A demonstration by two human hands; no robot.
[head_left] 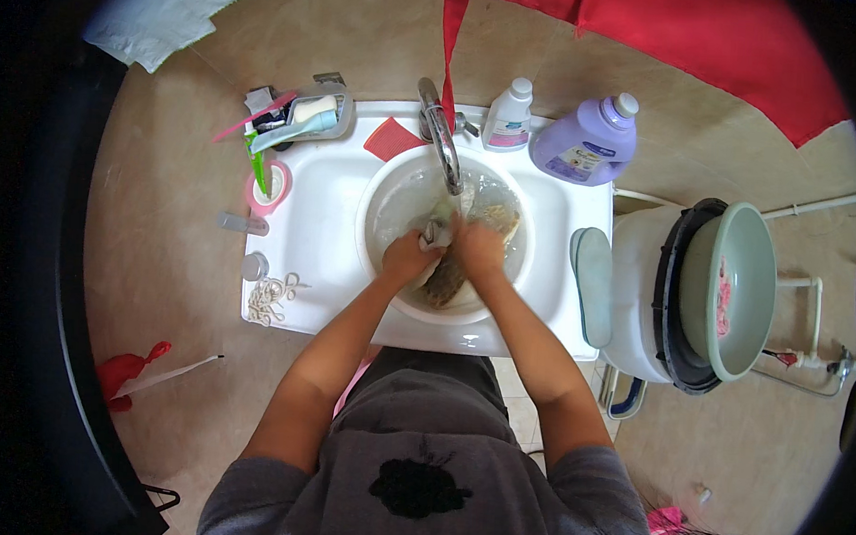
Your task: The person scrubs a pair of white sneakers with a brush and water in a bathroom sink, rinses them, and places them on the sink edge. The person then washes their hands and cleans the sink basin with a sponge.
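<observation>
Occupying the centre of the white sink [306,249], a round white basin [366,229] contains water and a wet cloth [443,287]. The cloth lies directly at the fingers: a bunched greyish end sits between the two hands, a dark fold extends below them toward the near rim, and a pale portion spreads beyond the right hand [478,248]. Its overall long axis cannot be established, being crumpled; the dark fold runs roughly from rim to hands. The left hand [408,257] is nearer the bunched end, the right nearer the pale portion.

The faucet [440,141] overhangs the basin, its spout just beyond the hands and restricting upward clearance there.

Left fingers: curled closed around the bunched end. Right fingers: motion-blurred; closure and hold cannot be determined.

Behind the basin stand a purple bottle [583,141], a smaller white bottle [510,118] and a flat red item [395,139], all outside its rim.
</observation>
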